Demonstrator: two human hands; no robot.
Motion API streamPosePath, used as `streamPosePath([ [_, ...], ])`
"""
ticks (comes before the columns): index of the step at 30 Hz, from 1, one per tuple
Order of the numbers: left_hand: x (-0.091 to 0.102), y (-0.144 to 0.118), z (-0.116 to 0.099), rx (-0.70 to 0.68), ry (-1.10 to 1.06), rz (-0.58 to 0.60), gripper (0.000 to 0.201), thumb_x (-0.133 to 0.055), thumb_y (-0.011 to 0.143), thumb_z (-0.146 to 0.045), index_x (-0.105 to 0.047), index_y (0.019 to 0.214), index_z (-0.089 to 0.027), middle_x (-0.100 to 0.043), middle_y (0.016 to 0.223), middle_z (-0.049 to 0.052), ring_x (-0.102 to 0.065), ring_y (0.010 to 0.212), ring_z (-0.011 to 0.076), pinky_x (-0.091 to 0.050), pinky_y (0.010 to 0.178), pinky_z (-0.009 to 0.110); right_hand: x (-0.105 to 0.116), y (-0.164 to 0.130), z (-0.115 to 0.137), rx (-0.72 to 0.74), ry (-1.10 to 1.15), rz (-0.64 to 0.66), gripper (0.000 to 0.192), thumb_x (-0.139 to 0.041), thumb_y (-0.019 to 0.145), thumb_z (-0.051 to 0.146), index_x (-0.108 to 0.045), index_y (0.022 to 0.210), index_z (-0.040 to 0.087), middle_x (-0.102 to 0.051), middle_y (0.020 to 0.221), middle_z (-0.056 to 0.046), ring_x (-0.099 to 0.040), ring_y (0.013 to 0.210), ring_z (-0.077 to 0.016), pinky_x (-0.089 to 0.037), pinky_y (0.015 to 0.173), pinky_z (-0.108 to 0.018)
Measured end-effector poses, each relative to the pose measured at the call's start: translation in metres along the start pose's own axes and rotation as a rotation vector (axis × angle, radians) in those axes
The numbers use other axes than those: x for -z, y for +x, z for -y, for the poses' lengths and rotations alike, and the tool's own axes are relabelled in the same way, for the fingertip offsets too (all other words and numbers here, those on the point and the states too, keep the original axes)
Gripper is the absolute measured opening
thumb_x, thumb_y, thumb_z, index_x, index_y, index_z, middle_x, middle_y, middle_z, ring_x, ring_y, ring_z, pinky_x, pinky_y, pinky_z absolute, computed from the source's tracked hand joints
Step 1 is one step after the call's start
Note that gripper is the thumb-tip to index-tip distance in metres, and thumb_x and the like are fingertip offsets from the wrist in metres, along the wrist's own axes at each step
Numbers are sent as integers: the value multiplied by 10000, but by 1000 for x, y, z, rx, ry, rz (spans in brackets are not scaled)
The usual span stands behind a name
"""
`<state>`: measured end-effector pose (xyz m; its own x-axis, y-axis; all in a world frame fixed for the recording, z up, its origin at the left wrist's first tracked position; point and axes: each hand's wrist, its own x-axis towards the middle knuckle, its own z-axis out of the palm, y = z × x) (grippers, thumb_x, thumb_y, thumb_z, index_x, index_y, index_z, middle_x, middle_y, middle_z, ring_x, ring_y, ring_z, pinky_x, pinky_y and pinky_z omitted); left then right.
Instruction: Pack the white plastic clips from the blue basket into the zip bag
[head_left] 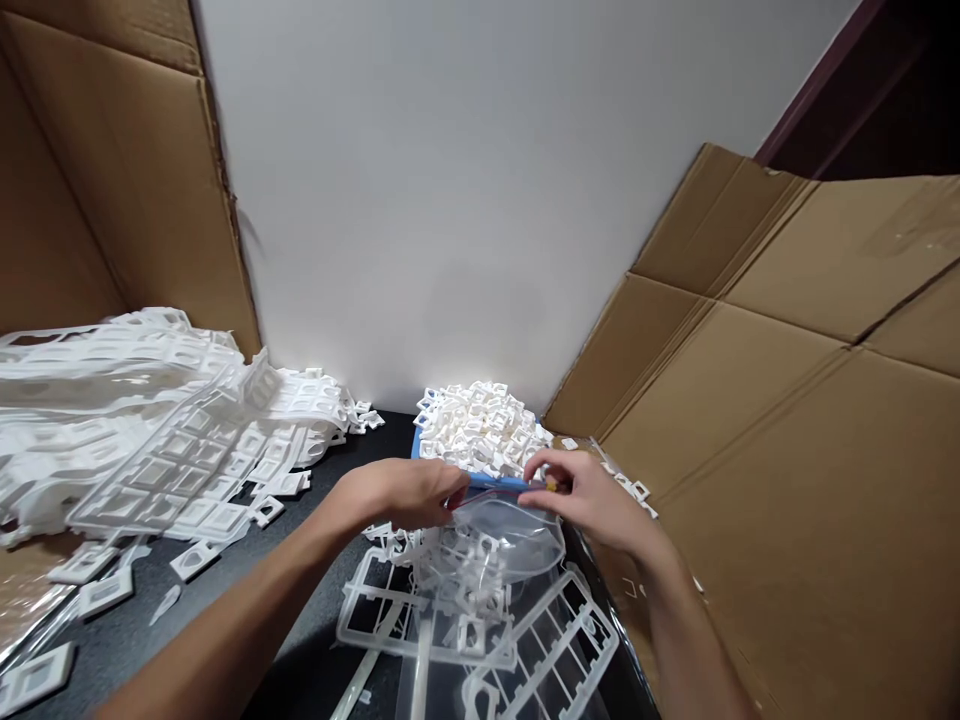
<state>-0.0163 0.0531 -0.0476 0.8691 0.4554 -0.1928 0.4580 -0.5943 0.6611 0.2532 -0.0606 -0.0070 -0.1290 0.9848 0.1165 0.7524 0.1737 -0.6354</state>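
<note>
A clear plastic zip bag [517, 540] hangs between my two hands, with some white frame pieces showing through its lower part. My left hand [420, 493] is closed on the bag's upper left corner, where a bit of red shows at the fingertips. At the upper right edge, my right hand [577, 488] pinches the bag, and a small yellow spot shows by its fingers. Just beyond the bag, a blue tray [415, 443] bears a heap of small white square frames [484, 425]. White lattice frames [559, 650] lie on the dark table below the bag.
A large pile of white frame sheets [165, 420] covers the table's left side, with loose white pieces [195, 560] scattered in front. Cardboard panels stand at left [112, 150] and right [795, 480]. A pale wall [435, 200] rises behind the tray.
</note>
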Motion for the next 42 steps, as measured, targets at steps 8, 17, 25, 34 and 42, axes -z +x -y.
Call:
streamPosePath([
  [8, 18, -3, -20, -133, 39, -255, 100, -634, 995, -284, -668, 929, -216, -663, 795, 48, -527, 662, 194, -308, 600, 315, 18, 38, -36, -155, -359, -206, 167, -794, 884, 375, -774, 929, 216, -728, 800, -24, -648, 768, -199, -380, 683, -290],
  [17, 24, 0, -28, -94, 110, -278, 187, -502, 1054, -338, -542, 917, -217, -639, 868, 33, -507, 725, 198, -315, 641, 319, 6, 51, -51, -187, -353, -209, 101, -773, 870, 320, -762, 887, 221, -757, 833, -37, -654, 801, -202, -344, 678, -280],
  [25, 25, -5, -26, 13, 132, -88, 106, -605, 921, -264, -650, 1011, -231, -668, 913, 30, -580, 788, 216, -388, 658, 316, 17, 45, -58, -155, -226, -252, 149, -759, 878, 345, -709, 844, 210, -729, 790, -11, -622, 735, -174, -373, 664, -283],
  [34, 24, 3, -24, 45, 147, -110, 177, -592, 988, -374, -668, 1031, -221, -645, 844, 36, -526, 687, 196, -342, 592, 312, 36, 26, -37, 14, 81, -145, 162, -659, 953, 323, -752, 912, 196, -699, 828, 2, -599, 785, -168, -417, 715, -287],
  [42, 20, 7, -24, 32, 172, -177, 203, -586, 1021, -379, -676, 1099, -215, -648, 839, 35, -533, 673, 187, -342, 600, 307, 33, 21, -33, -34, 142, 108, 241, -606, 967, 267, -653, 746, 184, -535, 635, 44, -475, 631, -131, -324, 607, -290],
])
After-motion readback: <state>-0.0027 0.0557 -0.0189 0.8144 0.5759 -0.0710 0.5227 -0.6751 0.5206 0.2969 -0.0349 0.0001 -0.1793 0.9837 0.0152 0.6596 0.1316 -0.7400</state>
